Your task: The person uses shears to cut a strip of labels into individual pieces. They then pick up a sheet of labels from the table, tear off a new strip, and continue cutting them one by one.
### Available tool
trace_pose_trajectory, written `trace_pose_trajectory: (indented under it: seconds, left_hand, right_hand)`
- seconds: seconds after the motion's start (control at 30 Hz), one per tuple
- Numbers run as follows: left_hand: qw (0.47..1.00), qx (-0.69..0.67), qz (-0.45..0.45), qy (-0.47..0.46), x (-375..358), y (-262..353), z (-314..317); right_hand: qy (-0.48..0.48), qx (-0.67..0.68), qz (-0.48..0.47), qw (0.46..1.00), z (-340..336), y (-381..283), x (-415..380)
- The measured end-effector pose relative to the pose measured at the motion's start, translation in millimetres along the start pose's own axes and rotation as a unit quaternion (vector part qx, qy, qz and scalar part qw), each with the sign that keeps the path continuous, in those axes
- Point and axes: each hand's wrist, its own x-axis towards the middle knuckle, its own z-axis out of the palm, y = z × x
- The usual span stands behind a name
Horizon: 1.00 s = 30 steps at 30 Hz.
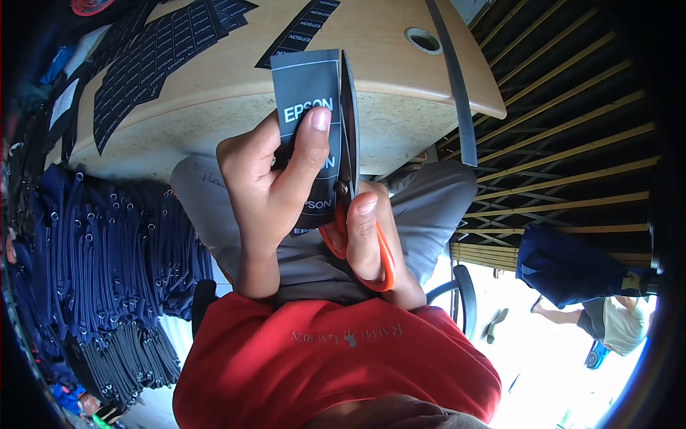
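Note:
My left hand [275,168] pinches a dark strip of printed labels [304,79] between thumb and fingers, holding it upright in front of me. White EPSON lettering and thin white dividing lines run down the strip. In my right hand [368,239] are scissors [348,114] with orange handles, the thumb through one loop. Their long dark blades point up along the strip's right edge, with a narrow sliver of the strip's edge beside them. The strip's lower end curls down behind my left hand, over my lap.
A wooden table [386,43] stands ahead, with sheets of EPSON labels [153,61] at left and another label strip [300,32] near the middle. A dark band [457,93] hangs over its right edge. Navy straps [121,243] hang at left. A person [618,322] is far right.

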Motion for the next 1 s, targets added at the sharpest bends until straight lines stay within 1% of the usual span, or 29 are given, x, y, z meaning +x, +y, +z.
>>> trace_pose_trajectory:
  seconds: [0.17,0.33,0.47,0.57,0.63,0.87,1.0]
  left_hand:
    - [1.0,-0.004,-0.015,0.006,0.2,0.8,-0.2]
    - [1.0,-0.012,0.011,0.01,1.4,-1.1,-2.0]
    - [1.0,-0.006,0.008,0.006,0.6,0.5,-4.0]
    - [1.0,-0.009,-0.004,-0.002,0.1,3.1,-5.0]
    - [1.0,0.0,0.008,-0.002,-0.3,2.7,-4.9]
    - [1.0,0.009,0.022,-0.002,-1.4,2.4,-3.4]
    - [1.0,0.006,0.009,-0.002,-1.1,6.3,-2.1]
  right_hand:
    - [0.01,0.004,0.022,1.0,1.2,-2.5,-0.4]
    - [0.011,0.02,0.039,0.999,2.3,0.2,-1.8]
    - [0.009,-0.004,0.031,0.999,0.9,-1.9,-1.3]
    - [0.018,-0.003,0.016,1.0,3.2,-1.6,-1.1]
    - [0.021,0.023,0.016,0.999,5.3,1.1,-1.4]
    - [0.02,0.025,0.025,0.999,5.4,0.8,-2.3]
    - [0.025,0.023,0.01,0.999,5.2,-0.8,-0.9]
